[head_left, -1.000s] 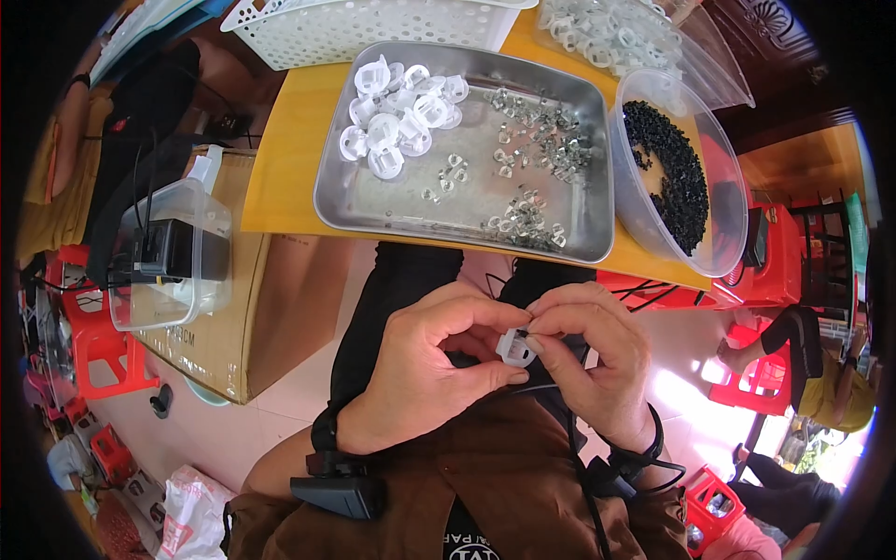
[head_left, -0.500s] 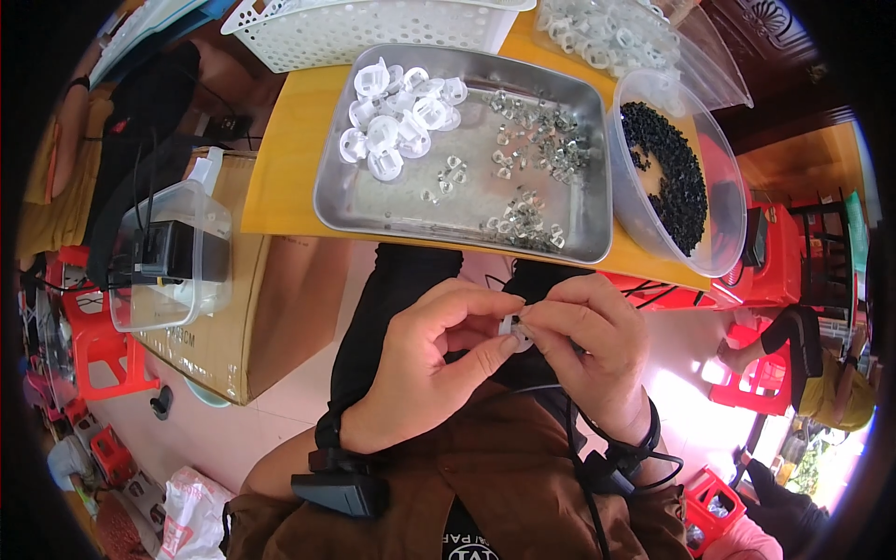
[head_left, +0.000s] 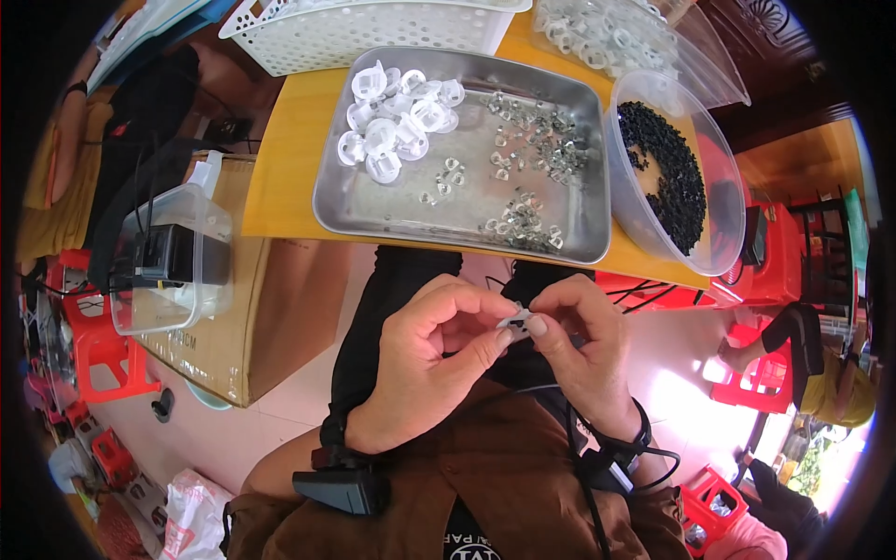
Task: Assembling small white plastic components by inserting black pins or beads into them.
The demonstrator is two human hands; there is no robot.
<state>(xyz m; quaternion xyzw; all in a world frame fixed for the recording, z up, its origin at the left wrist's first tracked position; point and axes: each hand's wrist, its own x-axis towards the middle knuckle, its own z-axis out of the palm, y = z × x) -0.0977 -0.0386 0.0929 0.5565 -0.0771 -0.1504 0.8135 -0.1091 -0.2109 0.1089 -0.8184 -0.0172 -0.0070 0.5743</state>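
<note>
Over my lap, just in front of the table edge, I hold a small white plastic part with a dark spot on it. My left hand pinches it between thumb and fingers from the left. From the right, my right hand grips it with thumb and forefinger. Fingertips cover much of the part. Beyond my hands a metal tray lies on the table, with a pile of round white plastic parts at its left. Small clear pieces are scattered over its right side.
Right of the tray stands a clear round tub with small black pieces. Behind are a white perforated basket and a bag of clear parts. A cardboard box with a plastic container stands left of the yellow table.
The white part has turned between my fingers. My right hand has shifted slightly left, its thumb now over the part's near side; the left hand has barely moved.
</note>
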